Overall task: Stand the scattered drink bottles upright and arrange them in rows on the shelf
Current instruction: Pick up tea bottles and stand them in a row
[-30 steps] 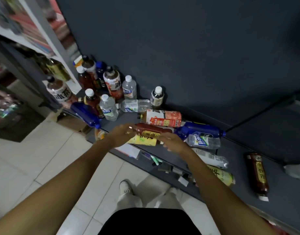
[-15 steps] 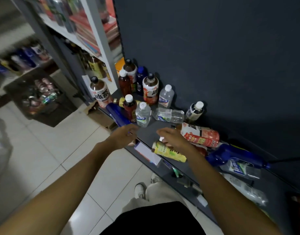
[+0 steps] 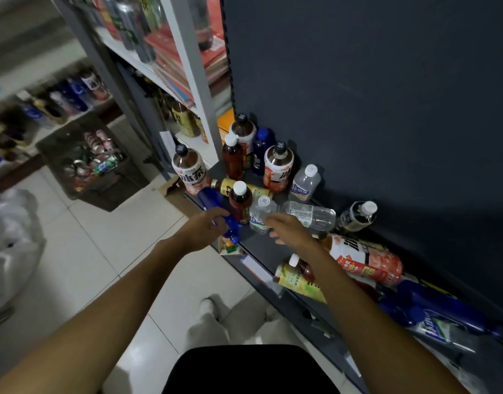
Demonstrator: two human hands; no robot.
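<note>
A blue bottle (image 3: 216,207) is seen lying on its side at the left end of a dark grey shelf (image 3: 256,245), its long axis running from 11 o'clock to 5 o'clock, with the cap pointing to 5 o'clock over the shelf's front edge. The left hand (image 3: 203,230) is laid over its lower half with fingers loosely spread; whether the bottle is actually gripped cannot be told. The right hand (image 3: 287,230) is held just at 3 o'clock of it, fingers relaxed and holding nothing, in front of a small clear water bottle (image 3: 260,213) that stands upright. Behind that one a clear bottle (image 3: 310,214) lies on its side, its axis running from 9 to 3 o'clock.

At 12 o'clock several tea bottles (image 3: 277,169) stand upright against a dark blue back panel (image 3: 372,95). At 4 o'clock more bottles lie scattered, among them a yellow-labelled one (image 3: 297,281) under the right forearm.

Pale floor tiles (image 3: 82,251) lie at 8 o'clock, and a white-framed rack (image 3: 187,66) of goods stands at 11 o'clock.
</note>
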